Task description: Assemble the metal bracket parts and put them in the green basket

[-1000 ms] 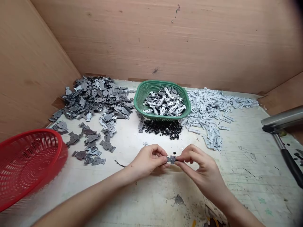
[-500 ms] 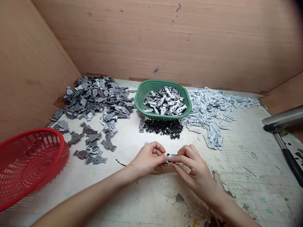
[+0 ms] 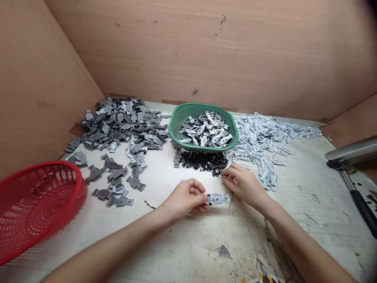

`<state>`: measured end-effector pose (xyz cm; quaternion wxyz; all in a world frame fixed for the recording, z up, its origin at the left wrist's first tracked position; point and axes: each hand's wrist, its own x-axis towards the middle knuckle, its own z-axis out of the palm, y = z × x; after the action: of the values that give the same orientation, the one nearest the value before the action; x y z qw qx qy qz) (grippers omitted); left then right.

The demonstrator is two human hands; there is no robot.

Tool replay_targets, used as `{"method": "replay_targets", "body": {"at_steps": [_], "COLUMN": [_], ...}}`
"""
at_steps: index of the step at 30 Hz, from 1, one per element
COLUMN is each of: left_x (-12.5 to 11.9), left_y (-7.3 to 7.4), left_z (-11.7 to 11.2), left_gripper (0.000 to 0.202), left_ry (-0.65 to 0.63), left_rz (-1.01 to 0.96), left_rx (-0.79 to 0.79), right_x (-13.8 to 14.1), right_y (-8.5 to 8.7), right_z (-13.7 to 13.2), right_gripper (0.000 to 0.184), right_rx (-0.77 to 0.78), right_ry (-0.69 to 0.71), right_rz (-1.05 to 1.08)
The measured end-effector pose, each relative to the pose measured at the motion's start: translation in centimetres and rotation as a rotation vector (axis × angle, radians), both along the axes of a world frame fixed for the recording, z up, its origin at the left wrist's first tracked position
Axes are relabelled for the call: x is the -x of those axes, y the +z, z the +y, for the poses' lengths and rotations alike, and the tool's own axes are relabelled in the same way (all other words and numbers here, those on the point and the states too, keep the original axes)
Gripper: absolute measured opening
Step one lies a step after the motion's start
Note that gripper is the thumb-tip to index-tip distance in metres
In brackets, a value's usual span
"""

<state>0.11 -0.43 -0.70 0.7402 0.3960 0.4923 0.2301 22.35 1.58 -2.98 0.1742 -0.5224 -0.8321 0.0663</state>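
Note:
My left hand (image 3: pixel 187 198) is closed, pinching the left end of a flat silver metal bracket (image 3: pixel 218 199) between thumb and fingers. A small black-ended piece sits across the bracket by my fingertips. Further up, my right hand (image 3: pixel 243 181) has its fingers slightly curled and apart. Its fingertips are at the right edge of a heap of small black parts (image 3: pixel 203 162), with nothing visible in them. Behind that heap, a green basket (image 3: pixel 203 148) holds many silver and black assembled pieces.
Grey metal plates (image 3: pixel 120 122) are heaped at the back left, with loose ones nearer. Pale narrow metal strips (image 3: pixel 259 137) lie piled on the right. A red basket (image 3: pixel 79 184) stands at the left edge. On the right is a metal tool with a black handle (image 3: pixel 363 210). Wooden panels (image 3: pixel 188 55) enclose the table.
My right hand has let go of the bracket and moved up and right to the black parts. My left hand keeps hold of the bracket, which now shows in full view.

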Motion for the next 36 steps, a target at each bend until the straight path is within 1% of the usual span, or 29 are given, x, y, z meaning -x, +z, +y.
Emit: {"method": "replay_targets", "body": {"at_steps": [3, 5, 7, 10, 12, 14, 16, 18, 20, 22, 25, 30, 36], "left_x": [0.0, -0.1, -0.1, -0.1, -0.1, -0.1, -0.1, -0.2, -0.2, -0.2, -0.3, -0.2, -0.3], "left_y": [-0.1, -0.3, -0.4, -0.6, -0.6, -0.5, -0.4, -0.2, -0.1, -0.1, -0.2, -0.4, -0.1], "left_z": [0.0, 0.0, 0.0, 0.0, 0.0, 0.0, 0.0, 0.0, 0.0, -0.1, -0.1, -0.2, -0.2], "left_gripper": [0.02, 0.02, 0.02, 0.021, 0.022, 0.021, 0.019, 0.017, 0.016, 0.016, 0.018, 0.021, 0.016], "left_ry": [-0.006, -0.008, -0.01, -0.008, -0.005, 0.002, 0.012, 0.02, 0.024, 0.018, 0.01, -0.002, -0.004], "left_rz": [0.003, 0.007, 0.005, -0.007, -0.009, -0.003, 0.007, 0.016, 0.026, 0.031, 0.021, -0.004, 0.025], "left_rx": [0.005, 0.007, 0.006, -0.002, -0.007, -0.012, -0.018, -0.022, -0.028, -0.033, -0.036, -0.049, -0.034], "right_x": [1.0, 1.6, 1.9, 1.5, 0.9, 0.4, 0.1, 0.2, 0.5, 0.8, 1.2, 1.4, 1.2], "right_y": [-0.5, -0.4, -0.2, 0.1, 0.3, 0.8, 1.4, 2.0, 2.4, 2.5, 2.1, 1.6, 1.5], "right_z": [0.8, 1.1, 1.4, 1.5, 1.0, 0.1, -1.2, -2.8, -4.3, -5.4, -6.3, -6.6, -6.4], "right_gripper": [0.016, 0.02, 0.023, 0.025, 0.022, 0.017, 0.013, 0.012, 0.012, 0.012, 0.014, 0.015, 0.013], "right_rx": [-0.145, -0.178, -0.185, -0.213, -0.214, -0.157, -0.033, 0.111, 0.224, 0.27, 0.28, 0.311, 0.319], "right_ry": [0.117, 0.188, 0.224, 0.216, 0.157, 0.08, 0.02, 0.001, 0.006, 0.014, 0.019, 0.01, 0.04], "right_rz": [-0.21, -0.265, -0.276, -0.275, -0.171, 0.035, 0.258, 0.404, 0.489, 0.524, 0.542, 0.553, 0.539]}}
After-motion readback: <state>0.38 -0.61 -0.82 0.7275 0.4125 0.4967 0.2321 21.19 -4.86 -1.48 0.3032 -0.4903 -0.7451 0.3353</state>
